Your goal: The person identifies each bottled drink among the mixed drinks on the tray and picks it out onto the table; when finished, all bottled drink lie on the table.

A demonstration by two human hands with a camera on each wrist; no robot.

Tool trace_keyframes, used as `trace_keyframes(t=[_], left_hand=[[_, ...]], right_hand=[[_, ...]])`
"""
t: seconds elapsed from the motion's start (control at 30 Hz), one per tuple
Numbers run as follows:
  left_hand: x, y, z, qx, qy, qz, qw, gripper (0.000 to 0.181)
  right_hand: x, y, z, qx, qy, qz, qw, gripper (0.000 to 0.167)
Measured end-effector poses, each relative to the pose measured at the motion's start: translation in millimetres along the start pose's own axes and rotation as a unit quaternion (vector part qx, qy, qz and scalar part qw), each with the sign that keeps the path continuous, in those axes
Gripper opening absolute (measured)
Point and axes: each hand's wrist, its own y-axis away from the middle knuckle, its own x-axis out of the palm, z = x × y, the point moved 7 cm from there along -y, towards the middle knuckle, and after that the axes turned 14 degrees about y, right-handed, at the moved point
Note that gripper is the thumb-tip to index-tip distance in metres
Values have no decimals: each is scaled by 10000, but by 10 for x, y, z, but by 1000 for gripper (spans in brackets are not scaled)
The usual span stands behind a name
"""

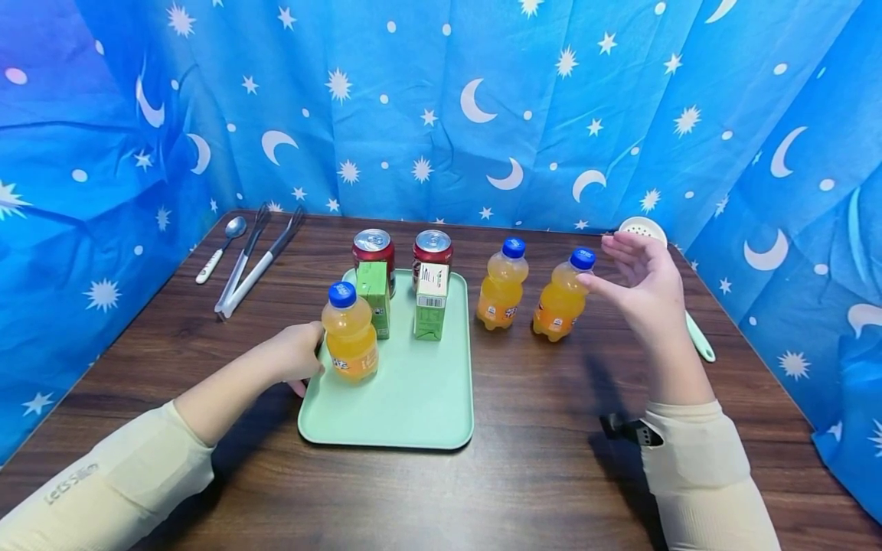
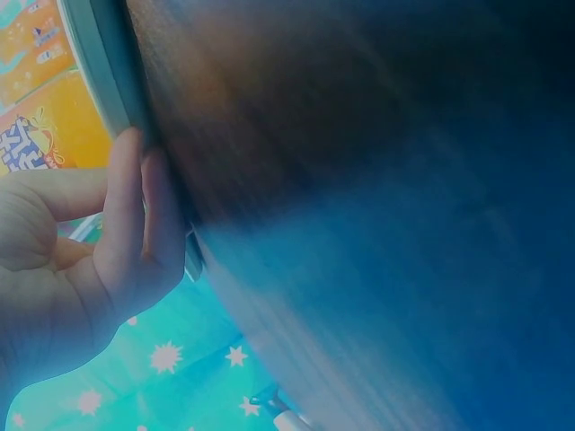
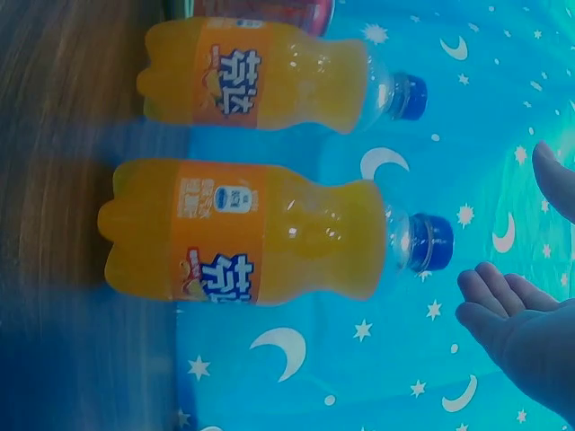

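At the left rim of a light green tray (image 1: 420, 413), my left hand (image 1: 296, 352) grips the edge with its fingers along the outer side, close to an orange soda bottle (image 1: 351, 344). Also on the tray stand two green drink cartons (image 1: 430, 314), with two red soda cans (image 1: 432, 249) at its far end. My right hand (image 1: 644, 287) is spread, thumb and fingers apart, beside the blue cap of the rightmost orange soda bottle (image 1: 560, 298). In the right wrist view a gap shows between the hand (image 3: 530, 332) and that bottle (image 3: 314, 233). Another orange soda bottle (image 1: 503, 287) stands upright between it and the tray.
A spoon (image 1: 220, 249) and metal tongs (image 1: 258, 264) lie at the back left of the brown wooden table (image 1: 537, 474). Behind my right hand lies a pale slotted ladle (image 1: 699, 337). A blue curtain (image 1: 413, 115) with moons and stars closes off the back and sides.
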Motion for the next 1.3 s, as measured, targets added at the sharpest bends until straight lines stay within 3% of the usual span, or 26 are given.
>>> trace_keyframes(t=[0.83,1.3], left_hand=[[-3,9,-10,27,7,11,10000,45],[0,-9,14,27,30,19,10000,43]], right_hand=[[247,34,336,-770,-840,373,9928,60],[449,45,476,-974,-933,737,9881,62]])
